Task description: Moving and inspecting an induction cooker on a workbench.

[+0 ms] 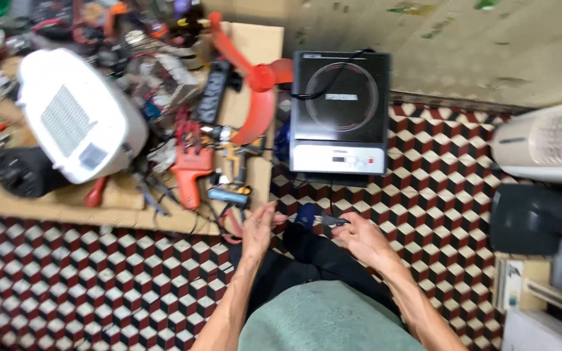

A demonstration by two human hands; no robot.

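Note:
My right hand [363, 238] grips a small black plug [333, 221] on a thin black cord that runs up toward the black induction cooker [339, 110] lying on the patterned floor. My left hand [258, 229] hovers with fingers spread, holding nothing, just left of the plug and near a red cable loop [227, 227] at the edge of the low board. A dark blue object [306, 214] lies between my two hands. My legs in black trousers lie below my hands.
A low wooden board [125, 208] at left carries a white heater casing [76, 117], an orange tool [191, 168], a red fan blade [255, 84], a black power strip [214, 92] and tangled wires. A beige appliance [544, 140] and a dark seat [528, 218] stand at right.

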